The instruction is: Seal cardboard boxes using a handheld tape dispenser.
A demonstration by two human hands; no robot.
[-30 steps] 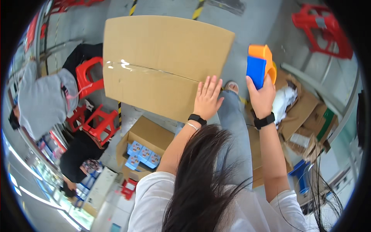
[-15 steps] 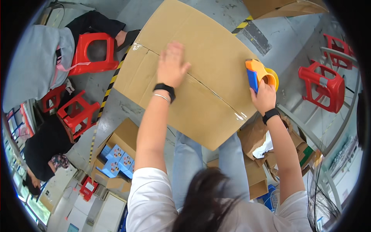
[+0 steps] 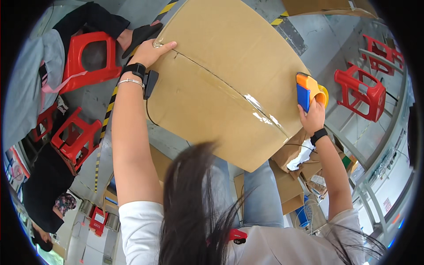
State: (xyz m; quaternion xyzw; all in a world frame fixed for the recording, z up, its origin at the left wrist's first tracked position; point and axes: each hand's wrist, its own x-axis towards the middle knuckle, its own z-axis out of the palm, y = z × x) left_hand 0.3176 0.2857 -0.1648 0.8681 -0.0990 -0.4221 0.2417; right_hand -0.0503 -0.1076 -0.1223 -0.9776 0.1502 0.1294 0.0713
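A large brown cardboard box [image 3: 229, 48] stands before me with its top flaps closed. Clear tape [image 3: 260, 110] runs along the seam, shiny toward the right end. At the box's left edge, my left hand [image 3: 149, 54] holds on at the seam's end. Its thumb stretches over the top, while the other fingers are partly hidden at the side. My right hand [image 3: 314, 115] grips an orange and blue tape dispenser [image 3: 309, 90] with a yellow roll, just off the box's right edge.
Red plastic stools stand left [image 3: 90, 55] and right [image 3: 362, 92]. Two people are at the left, one seated in a grey top [image 3: 28, 88]. Below lie an open carton [image 3: 287, 185] and crumpled brown paper [image 3: 287, 157]. A metal frame [image 3: 353, 145] runs along the right.
My left hand has gone from the middle of the box top to its left edge. The right hand still holds the tape dispenser. The view has shifted slightly.
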